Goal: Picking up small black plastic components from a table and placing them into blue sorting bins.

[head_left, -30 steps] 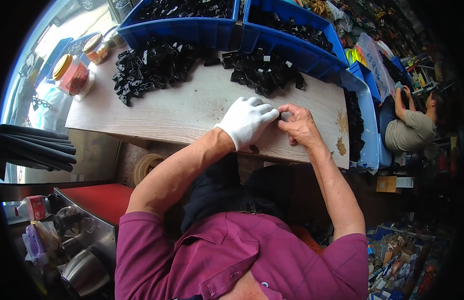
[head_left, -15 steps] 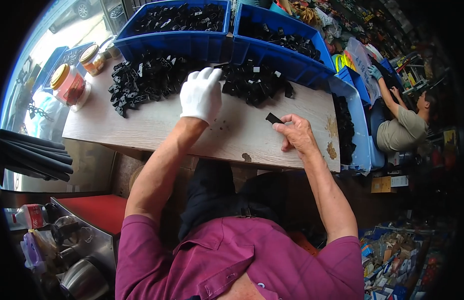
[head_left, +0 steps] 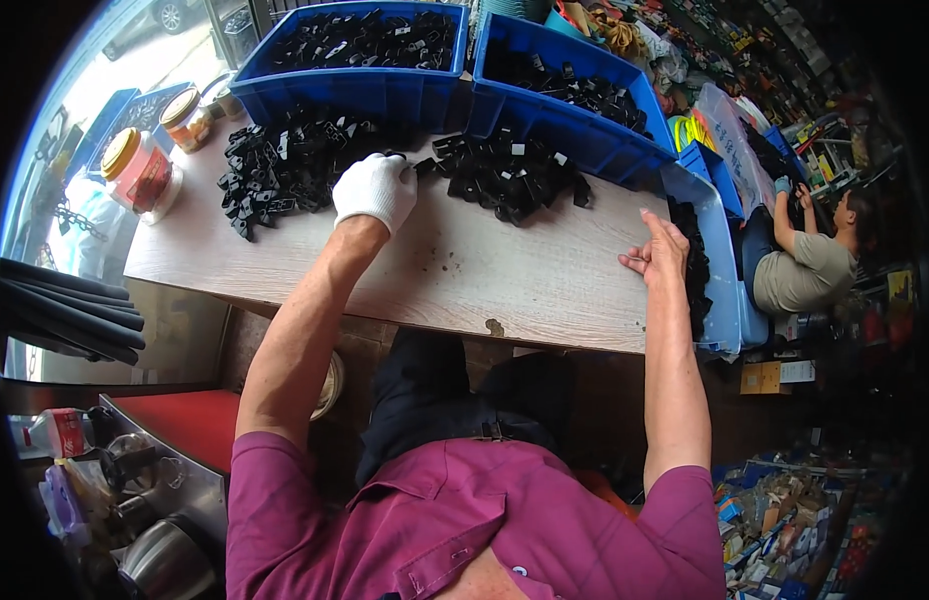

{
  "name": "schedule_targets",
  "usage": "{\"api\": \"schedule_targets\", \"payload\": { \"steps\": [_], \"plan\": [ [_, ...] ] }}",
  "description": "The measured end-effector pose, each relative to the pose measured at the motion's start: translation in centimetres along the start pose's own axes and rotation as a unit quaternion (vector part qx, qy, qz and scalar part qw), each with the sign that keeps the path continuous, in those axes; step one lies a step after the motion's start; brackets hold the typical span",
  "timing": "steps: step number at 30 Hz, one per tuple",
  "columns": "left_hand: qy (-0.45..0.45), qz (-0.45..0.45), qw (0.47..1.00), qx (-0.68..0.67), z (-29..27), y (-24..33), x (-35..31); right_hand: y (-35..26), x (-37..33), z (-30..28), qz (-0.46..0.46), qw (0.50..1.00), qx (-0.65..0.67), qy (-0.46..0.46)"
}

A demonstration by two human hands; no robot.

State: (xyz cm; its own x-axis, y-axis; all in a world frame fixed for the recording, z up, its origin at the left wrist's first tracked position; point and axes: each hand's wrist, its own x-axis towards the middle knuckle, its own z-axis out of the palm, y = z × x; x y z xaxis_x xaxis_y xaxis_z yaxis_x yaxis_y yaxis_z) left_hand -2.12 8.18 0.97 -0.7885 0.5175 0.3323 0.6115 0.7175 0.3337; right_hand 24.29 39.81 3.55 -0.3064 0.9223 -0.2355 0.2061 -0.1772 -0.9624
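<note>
My left hand (head_left: 375, 194), in a white knitted glove, is closed with its fingers curled down at the right edge of a heap of small black clip-like parts (head_left: 284, 165). Black shows right at its fingertips, but what they grip is hidden. Another heap of the same black parts (head_left: 509, 178) lies just to its right. My bare right hand (head_left: 660, 250) is over the table's right end, beside a light blue bin (head_left: 724, 270) with black parts inside. Its fingers are apart, and no part shows in them.
Two blue bins (head_left: 349, 88) (head_left: 584, 135) full of black parts line the table's (head_left: 464, 280) back. Lidded jars (head_left: 139, 170) stand at the left end. On the far right a person (head_left: 809, 255) works with both hands. A red-topped cabinet (head_left: 184, 425) is at lower left.
My left hand has moved left and slightly nearer, away from the right heap. My right hand has moved right to the light blue bin; the black part it held no longer shows in it.
</note>
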Motion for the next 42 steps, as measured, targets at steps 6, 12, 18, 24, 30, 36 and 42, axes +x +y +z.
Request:
{"api": "schedule_targets", "payload": {
  "steps": [6,12,18,24,30,36,42],
  "plan": [
    [0.029,-0.010,0.997,-0.064,-0.2,-0.9,-0.4,-0.5,-1.7,5.2,0.044,0.994,-0.062,-0.075],
    [0.018,0.181,0.983,-0.018,0.2,0.0,-2.2,-0.5,-1.1,7.8,0.051,0.989,-0.120,-0.077],
    [0.076,0.229,0.970,-0.007,0.4,-0.2,-3.5,-0.1,-1.3,8.4,0.030,0.988,-0.110,-0.102],
    [0.082,0.118,0.953,-0.268,0.7,0.9,-4.9,0.8,-2.6,6.9,0.002,0.992,-0.026,-0.126],
    [-0.053,-0.042,0.814,-0.576,2.5,7.5,-8.0,2.6,-8.3,6.2,0.002,0.966,0.074,-0.249],
    [-0.091,-0.062,0.748,-0.655,4.1,12.2,-7.3,3.4,-11.4,7.2,-0.051,0.954,0.045,-0.293],
    [-0.095,0.002,0.820,-0.565,3.1,10.8,-7.0,3.3,-11.2,7.6,-0.027,0.952,0.008,-0.304]
  ]
}}
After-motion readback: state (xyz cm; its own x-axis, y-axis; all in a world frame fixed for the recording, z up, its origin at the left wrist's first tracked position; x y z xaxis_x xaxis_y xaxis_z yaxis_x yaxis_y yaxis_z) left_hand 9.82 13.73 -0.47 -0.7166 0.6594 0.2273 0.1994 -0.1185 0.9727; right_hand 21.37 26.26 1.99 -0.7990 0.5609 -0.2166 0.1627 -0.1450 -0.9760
